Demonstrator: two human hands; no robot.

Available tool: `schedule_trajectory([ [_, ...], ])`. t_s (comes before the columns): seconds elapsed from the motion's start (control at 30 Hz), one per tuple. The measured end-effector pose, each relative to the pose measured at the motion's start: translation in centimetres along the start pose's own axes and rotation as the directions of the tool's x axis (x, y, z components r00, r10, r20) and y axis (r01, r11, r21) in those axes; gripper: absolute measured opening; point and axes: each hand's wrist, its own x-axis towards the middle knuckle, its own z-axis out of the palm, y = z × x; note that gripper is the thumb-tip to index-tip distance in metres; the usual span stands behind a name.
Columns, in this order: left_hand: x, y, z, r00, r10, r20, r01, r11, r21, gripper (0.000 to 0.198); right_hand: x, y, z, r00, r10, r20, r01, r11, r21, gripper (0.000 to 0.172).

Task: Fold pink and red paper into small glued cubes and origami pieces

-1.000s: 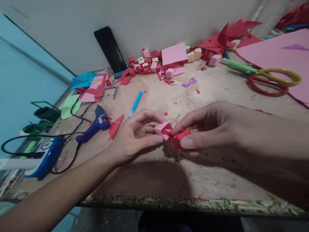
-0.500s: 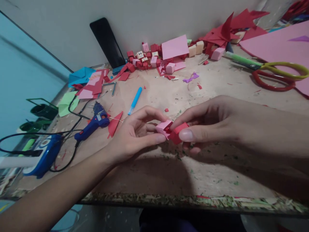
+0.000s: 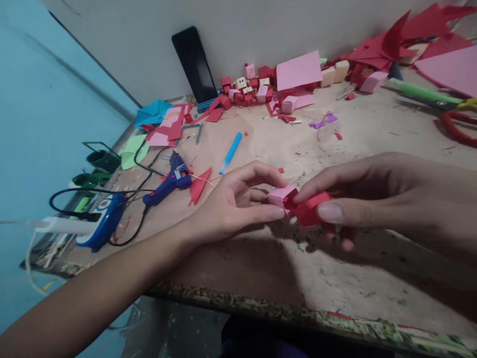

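Between thumb and fingers, my left hand (image 3: 238, 199) pinches a small pink paper box (image 3: 281, 196) whose side towards the right shows a red inside. My right hand (image 3: 365, 199) grips a red paper box (image 3: 311, 209) with its thumb in front and index finger on top. The two boxes meet or nearly meet above the table; whether they are joined I cannot tell. To the left of my left hand lie a red paper triangle (image 3: 200, 186) and a blue glue gun (image 3: 169, 179). A blue pen (image 3: 231, 153) is just beyond that hand.
A dark phone (image 3: 196, 64) leans on the wall beside several small paper cubes (image 3: 248, 92). Scissors (image 3: 443, 103) and red paper scraps (image 3: 387, 47) are at the right. A blue-and-white power strip (image 3: 102, 219) with cables sits at the left. A purple bow (image 3: 323, 120) lies farther back.
The camera view has turned left, so the table and both hands appear farther right. Both hands keep their hold on the boxes, and the red box is tilted slightly differently.
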Motion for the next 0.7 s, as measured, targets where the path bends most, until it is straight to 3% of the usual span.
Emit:
schedule_trajectory([
  [0.1,-0.01,-0.06,-0.09,1.000,-0.001,-0.004,0.001,1.000,-0.025,0.029,-0.03,-0.16,-0.06,0.997,0.074,0.024,-0.075,0.996,0.056,0.030],
  [0.23,-0.01,-0.18,-0.23,1.000,0.004,-0.011,-0.004,0.999,-0.036,0.030,-0.24,-0.43,0.20,0.990,0.137,-0.034,-0.133,0.986,0.100,0.034],
  [0.53,0.05,-0.35,-0.28,1.000,0.008,-0.016,-0.009,0.997,-0.075,0.028,-0.13,-0.32,-0.31,0.996,0.088,0.021,-0.091,0.983,0.157,0.033],
  [0.7,0.13,-0.31,-0.30,1.000,0.002,0.007,-0.001,0.995,-0.097,0.027,-0.10,-0.47,-0.56,0.997,0.040,0.069,-0.053,0.979,0.197,0.023],
])
